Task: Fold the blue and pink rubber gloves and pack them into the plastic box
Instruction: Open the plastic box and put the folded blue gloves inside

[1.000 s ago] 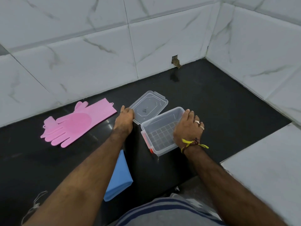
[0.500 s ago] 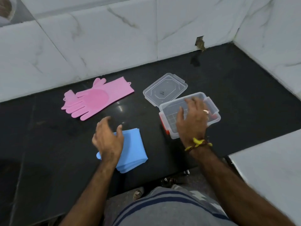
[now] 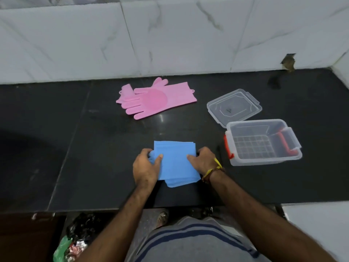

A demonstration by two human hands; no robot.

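Both my hands have left the clear plastic box [image 3: 263, 141] at 3 o'clock; left hand [image 3: 146, 168] and right hand [image 3: 204, 160] fingers now curl round the folded blue rubber gloves [image 3: 175, 163], ready for packing.

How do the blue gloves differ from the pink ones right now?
The blue gloves are folded into a compact stack, gripped by the left hand and right hand; the pink gloves lie flat, fingers spread, untouched, nearer the wall. Both rest on the black counter.

White marble-veined wall tiles [image 3: 179, 38] (one chipped), glossy black countertop [image 3: 56, 148]
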